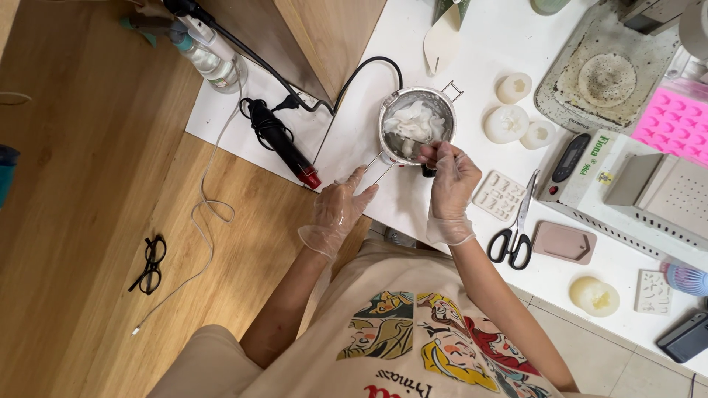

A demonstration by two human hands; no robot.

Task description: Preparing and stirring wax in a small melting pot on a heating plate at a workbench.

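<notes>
Pot — small round steel pot with wire handle (417, 125) sitting on white table (487, 44), white waxy lump inside. I'm seeing left gloved hand (337, 211) steadying handle, fingers loosely spread; right gloved hand (450, 177) pinching at rim. Lump probably brittle, slippery — gripping handle seems safest.

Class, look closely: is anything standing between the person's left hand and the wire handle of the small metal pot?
Nothing visible does. The gloved left hand already rests at the wire handle of the small round metal pot on the white table.
</notes>
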